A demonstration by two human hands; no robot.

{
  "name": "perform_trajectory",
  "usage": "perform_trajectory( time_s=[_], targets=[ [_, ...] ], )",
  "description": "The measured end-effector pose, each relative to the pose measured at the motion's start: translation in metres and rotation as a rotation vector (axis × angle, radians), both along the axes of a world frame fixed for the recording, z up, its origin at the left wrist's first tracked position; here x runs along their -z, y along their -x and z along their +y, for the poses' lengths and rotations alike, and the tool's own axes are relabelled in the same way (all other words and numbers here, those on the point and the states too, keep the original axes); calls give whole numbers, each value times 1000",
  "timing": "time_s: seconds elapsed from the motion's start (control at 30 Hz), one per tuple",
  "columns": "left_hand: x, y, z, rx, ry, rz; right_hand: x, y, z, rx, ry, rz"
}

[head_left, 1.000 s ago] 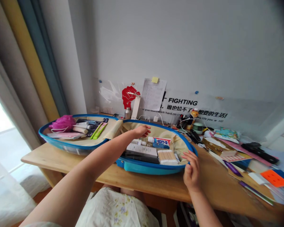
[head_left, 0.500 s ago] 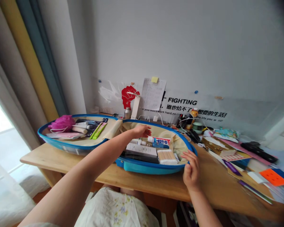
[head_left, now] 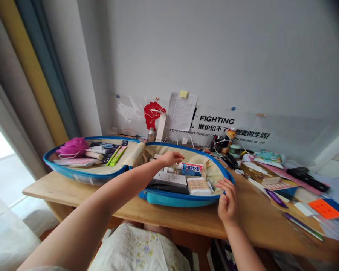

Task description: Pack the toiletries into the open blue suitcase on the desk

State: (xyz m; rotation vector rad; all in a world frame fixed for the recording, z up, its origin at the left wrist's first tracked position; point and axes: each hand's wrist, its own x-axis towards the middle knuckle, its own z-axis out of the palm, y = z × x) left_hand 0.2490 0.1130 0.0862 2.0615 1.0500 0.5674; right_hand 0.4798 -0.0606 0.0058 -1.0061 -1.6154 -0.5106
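Note:
An open blue case (head_left: 172, 198) lies on the wooden desk (head_left: 124, 212), both halves lined in beige. My left hand (head_left: 171, 158) reaches into the right half, fingers curled loosely over a small tube beside a red, white and blue toothpaste box (head_left: 192, 167). My right hand (head_left: 227, 201) rests against the case's right rim, fingers bent. A pack of cotton swabs (head_left: 198, 186) and a white box (head_left: 169, 178) lie in that half. The left half holds a pink bath sponge (head_left: 72, 146), tubes and green pens (head_left: 116, 155).
The right of the desk is cluttered with papers, notebooks, an orange card (head_left: 324, 208), a purple pen (head_left: 273, 198) and black devices (head_left: 306, 178). Bottles and cables stand along the wall under a poster (head_left: 217, 121). Curtains (head_left: 22, 94) hang at the left.
My left hand has shifted slightly right and down into the case's right half, toward the small tube. My right hand stays on the rim.

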Motion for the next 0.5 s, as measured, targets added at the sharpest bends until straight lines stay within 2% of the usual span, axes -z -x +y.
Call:
perform_trajectory(
  time_s=[0.2,0.5],
  targets=[
    [5,-4,-6,48,-175,200,0,0,0,-9,8,4],
    [10,-5,-13,124,-258,386,0,1,0,10,6,-5]
  ],
)
